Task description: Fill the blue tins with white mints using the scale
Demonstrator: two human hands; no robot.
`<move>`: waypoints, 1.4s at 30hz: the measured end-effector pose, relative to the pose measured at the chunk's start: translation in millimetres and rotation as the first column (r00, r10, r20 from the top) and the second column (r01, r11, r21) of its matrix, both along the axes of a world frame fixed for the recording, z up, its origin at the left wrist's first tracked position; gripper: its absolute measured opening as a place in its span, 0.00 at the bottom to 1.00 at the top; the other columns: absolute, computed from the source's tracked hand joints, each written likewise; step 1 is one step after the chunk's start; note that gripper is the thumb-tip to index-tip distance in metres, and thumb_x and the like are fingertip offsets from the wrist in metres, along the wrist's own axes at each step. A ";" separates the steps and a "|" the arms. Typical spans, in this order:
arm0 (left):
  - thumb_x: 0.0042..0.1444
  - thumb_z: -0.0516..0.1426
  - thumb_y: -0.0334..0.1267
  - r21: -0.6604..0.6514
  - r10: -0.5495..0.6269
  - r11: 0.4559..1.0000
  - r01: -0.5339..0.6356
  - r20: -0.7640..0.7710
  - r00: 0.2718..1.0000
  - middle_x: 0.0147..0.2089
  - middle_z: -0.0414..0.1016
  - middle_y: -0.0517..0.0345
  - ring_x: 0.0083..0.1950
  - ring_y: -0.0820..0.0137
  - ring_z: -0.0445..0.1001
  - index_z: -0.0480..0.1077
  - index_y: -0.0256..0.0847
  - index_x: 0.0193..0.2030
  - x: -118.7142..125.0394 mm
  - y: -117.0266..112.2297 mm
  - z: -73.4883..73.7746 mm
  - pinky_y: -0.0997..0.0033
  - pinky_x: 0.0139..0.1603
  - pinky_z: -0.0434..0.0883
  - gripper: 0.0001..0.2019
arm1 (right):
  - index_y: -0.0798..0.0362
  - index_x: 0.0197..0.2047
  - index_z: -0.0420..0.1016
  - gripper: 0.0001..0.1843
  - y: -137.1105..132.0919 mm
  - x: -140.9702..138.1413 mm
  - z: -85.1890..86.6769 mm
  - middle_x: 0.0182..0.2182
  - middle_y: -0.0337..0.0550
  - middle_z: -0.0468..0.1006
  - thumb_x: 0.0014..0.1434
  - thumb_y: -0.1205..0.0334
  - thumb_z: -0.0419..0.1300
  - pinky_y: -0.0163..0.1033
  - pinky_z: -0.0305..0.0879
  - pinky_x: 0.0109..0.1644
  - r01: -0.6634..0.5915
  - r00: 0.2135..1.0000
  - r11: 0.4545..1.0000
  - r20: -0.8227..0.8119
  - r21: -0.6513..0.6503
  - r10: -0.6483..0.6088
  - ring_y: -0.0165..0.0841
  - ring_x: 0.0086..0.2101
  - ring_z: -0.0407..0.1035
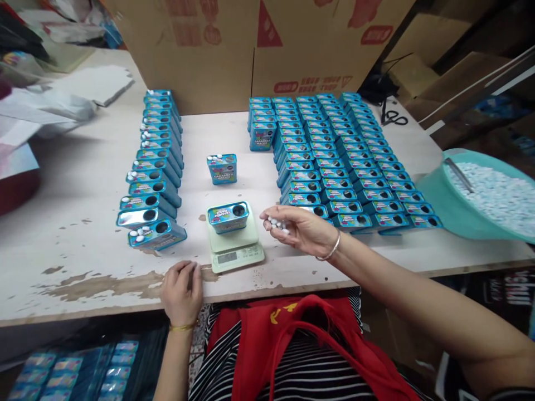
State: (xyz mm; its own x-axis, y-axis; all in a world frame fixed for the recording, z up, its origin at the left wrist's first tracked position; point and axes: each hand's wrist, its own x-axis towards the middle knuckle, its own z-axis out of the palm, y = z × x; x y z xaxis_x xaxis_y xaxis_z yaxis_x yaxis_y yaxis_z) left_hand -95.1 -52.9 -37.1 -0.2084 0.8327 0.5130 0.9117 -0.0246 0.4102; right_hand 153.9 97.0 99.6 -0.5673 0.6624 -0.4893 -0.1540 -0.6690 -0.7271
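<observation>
Several small white candies (278, 224) lie in my right hand (307, 229), its fingers curled around them. That hand hovers just right of a blue candy tin (228, 218), which has a dark round opening in its top. The tin stands upright on a pale green kitchen scale (234, 242); the display is too small to read. My left hand (183, 289) rests on the table's front edge with its fingers bent, left of the scale. Whether anything is in it is hidden. Behind the scale stands another blue tin (223, 169) with a few white candies on its top.
A row of blue tins (156, 161) runs along the left, some topped with candies. Several more rows of tins (330, 161) fill the right. A turquoise basin (434, 184) of candies with a metal scoop (458, 174) stands far right. Scissors (394, 117) lie near a cardboard box (234, 55).
</observation>
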 end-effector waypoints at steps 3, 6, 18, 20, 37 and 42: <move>0.57 0.57 0.36 -0.005 0.006 1.000 -0.006 0.005 1.000 0.41 0.71 0.50 0.43 0.67 0.70 0.71 0.37 0.40 0.0 0.3 -0.4 0.65 0.46 0.69 0.07 | 0.60 0.37 0.72 0.07 -11.2 2.1 -11.6 0.26 0.38 0.71 0.52 0.68 0.60 0.26 0.43 0.16 0.016 1.000 1.000 0.025 -0.025 -0.015 0.18 0.18 0.55; 0.57 0.56 0.36 -0.021 0.013 1.000 -0.012 0.013 1.000 0.41 0.71 0.49 0.43 0.66 0.70 0.71 0.37 0.40 0.3 0.1 -0.4 0.64 0.46 0.69 0.07 | 0.60 0.38 0.72 0.08 -15.2 3.0 -17.0 0.25 0.38 0.71 0.53 0.67 0.61 0.25 0.42 0.16 0.008 0.998 0.998 0.069 -0.060 -0.004 0.18 0.18 0.55; 0.57 0.56 0.36 -0.009 0.009 1.000 -0.009 -0.003 1.000 0.41 0.70 0.50 0.43 0.66 0.69 0.71 0.38 0.41 -0.7 0.9 0.0 0.64 0.47 0.68 0.07 | 0.60 0.34 0.71 0.05 17.7 -39.0 11.5 0.17 0.31 0.67 0.59 0.67 0.57 0.27 0.41 0.15 -0.118 0.986 0.958 0.144 0.263 0.082 0.17 0.13 0.52; 0.57 0.56 0.35 0.003 0.007 1.000 -0.007 -0.008 1.000 0.41 0.70 0.50 0.43 0.66 0.69 0.71 0.37 0.41 -0.8 1.0 -0.2 0.65 0.47 0.68 0.07 | 0.61 0.37 0.72 0.05 23.4 -43.1 14.1 0.17 0.31 0.66 0.60 0.68 0.56 0.27 0.42 0.15 -0.136 0.980 0.953 0.176 0.271 0.090 0.18 0.13 0.51; 0.58 0.55 0.37 0.061 -0.095 0.994 0.091 0.076 0.992 0.44 0.69 0.49 0.48 0.65 0.69 0.68 0.39 0.47 1.8 17.7 44.2 0.60 0.51 0.68 0.11 | 0.60 0.37 0.74 0.16 -71.6 42.3 -90.4 0.26 0.38 0.69 0.47 0.59 0.66 0.27 0.38 0.16 0.174 0.985 0.969 0.052 -0.175 -0.167 0.19 0.19 0.55; 0.56 0.57 0.44 -0.014 -0.288 0.957 0.288 -0.078 0.954 0.52 0.67 0.48 0.54 0.61 0.66 0.64 0.42 0.54 4.7 71.8 105.8 0.57 0.56 0.65 0.20 | 0.59 0.37 0.73 0.19 -79.3 57.1 -99.3 0.25 0.37 0.68 0.45 0.57 0.68 0.28 0.38 0.17 0.229 0.973 0.959 0.060 -0.164 -0.222 0.19 0.19 0.54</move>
